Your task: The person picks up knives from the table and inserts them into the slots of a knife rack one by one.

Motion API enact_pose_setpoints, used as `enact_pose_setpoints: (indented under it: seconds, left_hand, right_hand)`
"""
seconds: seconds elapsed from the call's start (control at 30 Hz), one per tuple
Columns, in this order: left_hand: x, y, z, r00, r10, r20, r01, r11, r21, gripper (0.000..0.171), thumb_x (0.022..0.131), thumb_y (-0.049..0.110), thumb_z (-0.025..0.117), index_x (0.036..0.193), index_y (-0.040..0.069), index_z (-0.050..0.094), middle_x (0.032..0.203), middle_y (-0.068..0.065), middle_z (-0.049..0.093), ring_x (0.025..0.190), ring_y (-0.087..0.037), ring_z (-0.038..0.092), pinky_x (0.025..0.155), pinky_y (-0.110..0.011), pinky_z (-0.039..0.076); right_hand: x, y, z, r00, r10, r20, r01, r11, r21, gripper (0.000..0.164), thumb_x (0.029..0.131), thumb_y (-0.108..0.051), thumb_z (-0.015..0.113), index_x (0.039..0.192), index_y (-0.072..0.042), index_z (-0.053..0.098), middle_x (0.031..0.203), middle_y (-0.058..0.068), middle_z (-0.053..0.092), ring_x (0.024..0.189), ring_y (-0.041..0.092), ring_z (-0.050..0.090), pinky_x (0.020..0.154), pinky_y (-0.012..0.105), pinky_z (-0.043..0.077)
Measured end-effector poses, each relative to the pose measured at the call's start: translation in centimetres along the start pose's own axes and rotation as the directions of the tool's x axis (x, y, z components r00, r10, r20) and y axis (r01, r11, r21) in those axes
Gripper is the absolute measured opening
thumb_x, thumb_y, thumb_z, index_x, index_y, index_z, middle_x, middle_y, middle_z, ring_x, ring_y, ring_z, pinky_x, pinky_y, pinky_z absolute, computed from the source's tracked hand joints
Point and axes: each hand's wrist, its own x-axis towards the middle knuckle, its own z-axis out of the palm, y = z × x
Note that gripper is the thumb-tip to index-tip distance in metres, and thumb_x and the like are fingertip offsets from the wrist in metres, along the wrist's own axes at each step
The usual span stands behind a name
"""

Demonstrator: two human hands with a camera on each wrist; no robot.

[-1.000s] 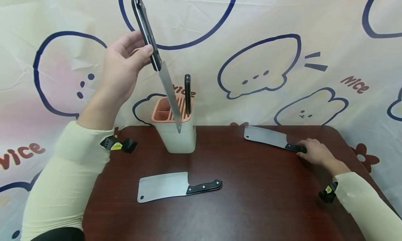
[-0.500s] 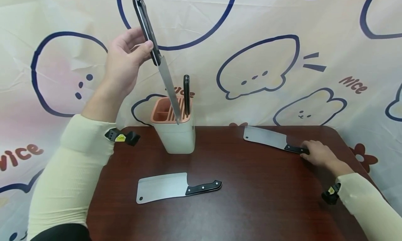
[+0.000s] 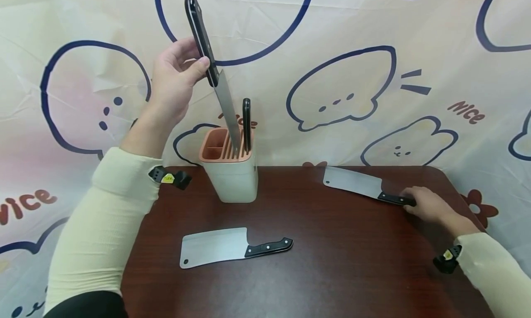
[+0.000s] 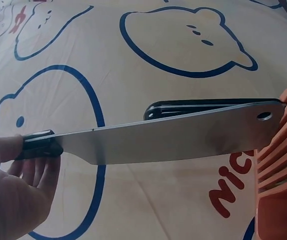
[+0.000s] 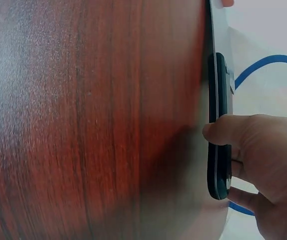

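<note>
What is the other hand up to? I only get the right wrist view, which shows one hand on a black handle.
Observer: The left hand holds a knife, its blade slanting down to the top of a pale holder.
Visitor: Does anything else stick out of that holder?
Observer: Yes, a black handle stands up there, beside the blade.
Visitor: Is any other knife lying on the table?
Observer: Yes, a broad knife lies nearer the person, untouched by either hand.
</note>
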Motion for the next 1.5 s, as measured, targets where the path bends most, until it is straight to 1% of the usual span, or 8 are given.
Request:
enact_pose_setpoints:
  seconds: [0.43, 0.73, 0.83, 0.93, 1.1, 1.3, 1.4, 1.5]
  left_hand:
    - [0.2, -2.1, 0.0, 1.0, -0.015, 0.017, 0.013, 0.995, 0.1, 0.043, 0.099, 0.004, 0.064, 0.141, 0.007, 0.056, 0.129, -0.007, 0.06, 0.124, -0.022, 0.056, 0.108, -0.029, 0.046]
    - [-0.2, -4.3, -0.4, 0.997, -0.054, 0.048, 0.045, 0.984, 0.173, 0.044, 0.101, 0.006, 0.062, 0.143, 0.008, 0.054, 0.138, -0.009, 0.057, 0.127, -0.023, 0.055, 0.111, -0.032, 0.044]
    - [-0.3, -5.0, -0.3, 0.997, -0.05, 0.062, 0.038, 0.983, 0.18, 0.042, 0.101, 0.005, 0.062, 0.142, 0.008, 0.055, 0.137, -0.01, 0.058, 0.127, -0.023, 0.055, 0.111, -0.033, 0.044]
    - [-0.4, -5.7, -0.2, 0.996, -0.053, 0.076, 0.036, 0.978, 0.203, 0.042, 0.101, 0.007, 0.062, 0.143, 0.009, 0.055, 0.137, -0.009, 0.058, 0.127, -0.022, 0.056, 0.111, -0.033, 0.044]
    - [-0.5, -6.9, -0.1, 0.993, -0.053, 0.108, 0.027, 0.973, 0.23, 0.043, 0.102, 0.007, 0.062, 0.144, 0.008, 0.054, 0.136, -0.011, 0.058, 0.126, -0.023, 0.057, 0.111, -0.035, 0.044]
    - [-0.7, -8.3, 0.1, 0.989, -0.07, 0.133, 0.034, 0.966, 0.255, 0.044, 0.102, 0.006, 0.06, 0.145, 0.006, 0.051, 0.137, -0.012, 0.058, 0.124, -0.023, 0.058, 0.106, -0.038, 0.048]
    - [-0.8, -9.0, 0.2, 0.987, -0.077, 0.139, 0.041, 0.968, 0.246, 0.043, 0.102, 0.005, 0.06, 0.144, 0.004, 0.051, 0.137, -0.014, 0.058, 0.123, -0.024, 0.058, 0.103, -0.037, 0.049]
    - [-0.9, -9.5, 0.2, 0.988, -0.078, 0.136, 0.042, 0.967, 0.251, 0.044, 0.102, 0.004, 0.06, 0.145, 0.003, 0.051, 0.137, -0.014, 0.058, 0.123, -0.024, 0.059, 0.103, -0.034, 0.049]
  right_hand:
    - [-3.0, -0.2, -3.4, 0.997, -0.005, -0.077, 0.017, 0.988, 0.154, 0.044, 0.089, -0.005, 0.074, 0.129, 0.003, 0.059, 0.111, 0.02, 0.066, 0.097, 0.035, 0.061, 0.081, 0.059, 0.053]
    - [-4.4, -2.1, -6.5, 0.989, 0.062, -0.132, -0.037, 0.982, 0.183, 0.056, 0.091, -0.025, 0.079, 0.136, -0.003, 0.054, 0.109, 0.015, 0.066, 0.097, 0.032, 0.058, 0.077, 0.046, 0.05]
    - [-4.6, -2.6, -7.2, 0.969, 0.035, -0.244, 0.017, 0.978, 0.209, 0.053, 0.09, -0.022, 0.08, 0.134, -0.005, 0.057, 0.106, 0.012, 0.067, 0.093, 0.017, 0.059, 0.075, 0.03, 0.048]
    - [-4.8, -3.2, -7.8, 0.936, 0.025, -0.352, 0.069, 0.965, 0.254, 0.052, 0.088, -0.016, 0.082, 0.134, -0.005, 0.059, 0.104, -0.003, 0.067, 0.086, 0.0, 0.054, 0.069, 0.017, 0.039]
    - [-4.9, -4.3, -8.5, 0.911, 0.093, -0.402, 0.049, 0.943, 0.33, 0.061, 0.09, -0.022, 0.08, 0.143, -0.007, 0.052, 0.103, -0.028, 0.055, 0.089, -0.008, 0.049, 0.068, 0.018, 0.037]
    - [-4.5, -5.3, -8.9, 0.873, 0.122, -0.472, 0.139, 0.866, 0.481, 0.049, 0.09, -0.003, 0.076, 0.133, -0.017, 0.057, 0.1, -0.02, 0.06, 0.079, -0.008, 0.062, 0.063, 0.009, 0.048]
    - [-4.3, -5.7, -9.2, 0.843, 0.108, -0.527, 0.236, 0.806, 0.543, 0.052, 0.087, 0.01, 0.073, 0.126, -0.021, 0.06, 0.099, -0.018, 0.065, 0.083, -0.01, 0.066, 0.068, 0.006, 0.051]
    - [-4.3, -6.1, -9.6, 0.826, 0.102, -0.554, 0.279, 0.78, 0.56, 0.053, 0.086, 0.014, 0.071, 0.125, -0.019, 0.061, 0.098, -0.017, 0.067, 0.087, -0.009, 0.068, 0.071, 0.007, 0.052]
